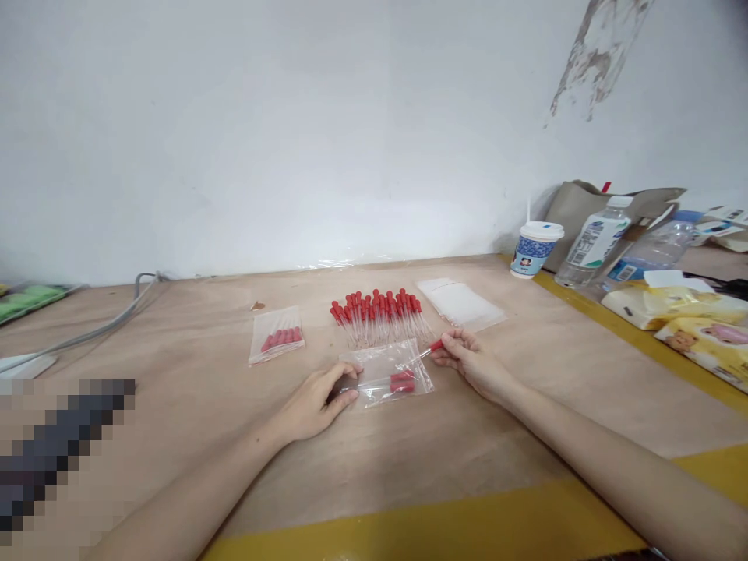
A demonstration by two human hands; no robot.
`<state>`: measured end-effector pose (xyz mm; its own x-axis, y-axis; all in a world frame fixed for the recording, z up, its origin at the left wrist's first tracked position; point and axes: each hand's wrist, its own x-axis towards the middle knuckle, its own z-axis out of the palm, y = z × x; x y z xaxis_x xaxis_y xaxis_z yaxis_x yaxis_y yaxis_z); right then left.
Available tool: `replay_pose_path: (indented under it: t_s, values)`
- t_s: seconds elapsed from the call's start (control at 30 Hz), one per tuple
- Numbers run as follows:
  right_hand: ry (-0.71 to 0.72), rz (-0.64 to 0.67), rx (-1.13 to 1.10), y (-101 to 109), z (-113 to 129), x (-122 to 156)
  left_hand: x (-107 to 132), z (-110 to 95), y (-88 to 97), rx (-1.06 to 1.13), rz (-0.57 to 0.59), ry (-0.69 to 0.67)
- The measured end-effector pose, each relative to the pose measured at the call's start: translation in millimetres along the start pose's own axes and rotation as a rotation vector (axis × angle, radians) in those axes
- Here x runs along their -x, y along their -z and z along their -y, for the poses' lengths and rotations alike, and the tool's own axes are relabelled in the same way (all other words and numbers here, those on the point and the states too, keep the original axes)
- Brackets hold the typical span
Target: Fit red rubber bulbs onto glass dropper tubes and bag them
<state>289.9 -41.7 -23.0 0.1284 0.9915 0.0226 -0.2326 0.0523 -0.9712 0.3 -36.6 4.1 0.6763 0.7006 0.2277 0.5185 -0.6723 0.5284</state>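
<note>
My left hand (327, 396) pinches the left edge of a clear plastic bag (374, 362) lying on the table. Inside that bag, a few red-bulbed droppers (402, 381) rest with their bulbs toward the right. My right hand (467, 360) grips another dropper (435, 346) by its red bulb, its clear tip pointing left at the bag's open right end. Just behind the bag lies a pile of red-topped droppers (379, 308), bulbs facing the wall. To the left is a filled bag (276, 335) with several droppers in it.
A stack of flat bags (461, 302) lies behind my right hand. Along the right stand a paper cup (534, 249), a plastic bottle (596, 241) and a yellow tissue pack (666, 302). A grey cable (111, 331) curves across the left, near a green-filled tray (32, 300).
</note>
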Motion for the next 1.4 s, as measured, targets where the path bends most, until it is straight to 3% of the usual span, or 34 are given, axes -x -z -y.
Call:
replay_pose_path:
  t_s: [0.1, 0.33, 0.53, 0.77, 0.87, 1.0, 1.07, 1.17, 1.27, 1.4]
  values:
    - [0.025, 0.114, 0.230, 4.3, -1.9, 0.1, 0.5, -0.4, 0.4, -0.037, 0.005, 0.024]
    - [0.189, 0.184, 0.610, 3.2, -6.2, -1.3, 0.1, 2.4, -1.3, -0.073, 0.015, 0.003]
    - [0.199, 0.248, 0.412, -8.3, -3.4, 2.2, -0.2, 4.5, -2.0, -0.064, 0.011, -0.018]
    - [0.175, 0.311, 0.272, -3.8, 3.7, 6.1, -1.9, 3.6, -1.6, -0.047, -0.004, -0.057]
    - [0.168, 0.309, 0.259, -4.5, 2.7, 6.6, -2.4, 3.8, -1.6, -0.049, -0.007, -0.058]
    - [0.142, 0.428, 0.310, -6.1, 0.6, 7.8, -3.4, 4.4, -1.7, -0.053, 0.023, -0.064]
    - [0.184, 0.398, 0.326, -5.4, -0.4, 8.0, -3.9, 4.5, -1.7, -0.052, 0.032, -0.070]
    - [0.282, 0.218, 0.411, -1.1, -1.9, 3.9, -3.9, 4.5, -1.8, -0.052, 0.028, -0.077]
    - [0.343, 0.065, 0.635, 4.4, 0.4, -9.3, -3.5, 4.8, -2.0, -0.052, 0.026, -0.070]
    - [0.414, -0.034, 0.998, 0.7, 13.0, -44.8, -3.5, 5.5, -2.4, -0.048, 0.029, -0.059]
